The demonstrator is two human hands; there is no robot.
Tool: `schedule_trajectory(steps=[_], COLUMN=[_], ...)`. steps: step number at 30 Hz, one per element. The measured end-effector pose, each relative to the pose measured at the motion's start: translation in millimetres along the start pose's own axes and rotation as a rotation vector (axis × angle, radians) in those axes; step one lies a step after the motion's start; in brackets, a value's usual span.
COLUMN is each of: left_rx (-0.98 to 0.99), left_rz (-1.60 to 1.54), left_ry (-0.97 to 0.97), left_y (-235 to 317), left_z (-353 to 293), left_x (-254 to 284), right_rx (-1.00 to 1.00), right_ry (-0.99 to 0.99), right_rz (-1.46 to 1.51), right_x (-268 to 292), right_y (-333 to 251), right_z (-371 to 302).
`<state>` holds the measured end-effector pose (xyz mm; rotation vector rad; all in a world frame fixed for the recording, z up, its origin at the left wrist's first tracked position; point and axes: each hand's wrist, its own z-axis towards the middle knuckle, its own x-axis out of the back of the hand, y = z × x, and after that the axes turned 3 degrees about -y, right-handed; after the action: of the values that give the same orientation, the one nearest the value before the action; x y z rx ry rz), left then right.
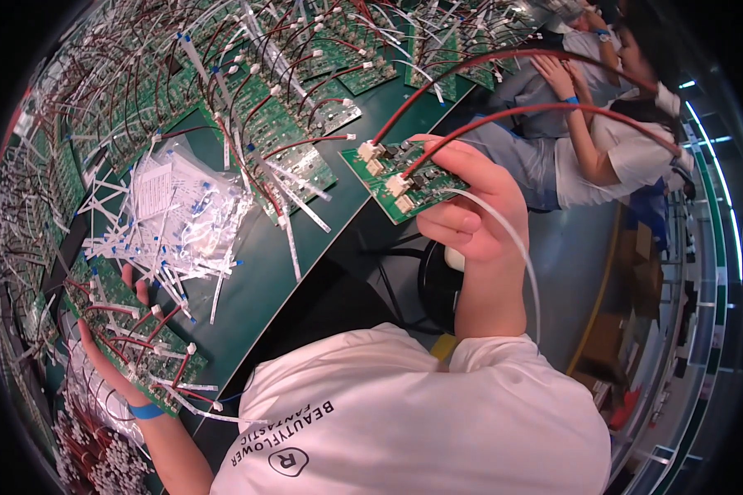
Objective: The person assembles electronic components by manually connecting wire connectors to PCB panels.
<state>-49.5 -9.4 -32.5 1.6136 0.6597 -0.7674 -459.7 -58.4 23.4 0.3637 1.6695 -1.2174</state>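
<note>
My right hand is raised off the table's right edge, thumb and fingers closed on a small green circuit board. Two white connectors on this board carry red and black cables that arch far to the right. A white flat cable curves down beside my wrist. At the lower left, my left hand grips a larger green circuit board panel from beneath, fingertips showing past its edge. Short red cables and white ribbon strips hang from that panel, which hides most of the palm.
On the green table lies a clear plastic bag among loose white ribbon cables. Wired circuit boards crowd the far side. A bundle of white-tipped cables lies lower left. Another person sits to the right.
</note>
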Motion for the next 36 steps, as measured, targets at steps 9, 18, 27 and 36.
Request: schedule_trajectory(steps=[9, 18, 27, 36], left_rx=[-0.005, 0.033, 0.041, 0.002], left_rz=[-0.013, -0.101, -0.179, -0.150], left_ry=[0.029, 0.004, 0.102, 0.046], left_y=[-0.2, 3.1, 5.5, 6.2], left_z=[-0.2, -1.5, -5.2, -3.6], left_x=[-3.0, -0.7, -3.4, 0.3], right_rx=[-0.033, -0.102, 0.120, 0.349], right_ry=[0.162, 0.148, 0.240, 0.225], right_rz=[0.035, -0.114, -0.495, -0.742], right_x=[-29.4, -54.7, -65.7, -87.0], right_y=[25.6, 36.6, 78.2, 124.0], right_z=[8.7, 20.0, 34.4, 40.8])
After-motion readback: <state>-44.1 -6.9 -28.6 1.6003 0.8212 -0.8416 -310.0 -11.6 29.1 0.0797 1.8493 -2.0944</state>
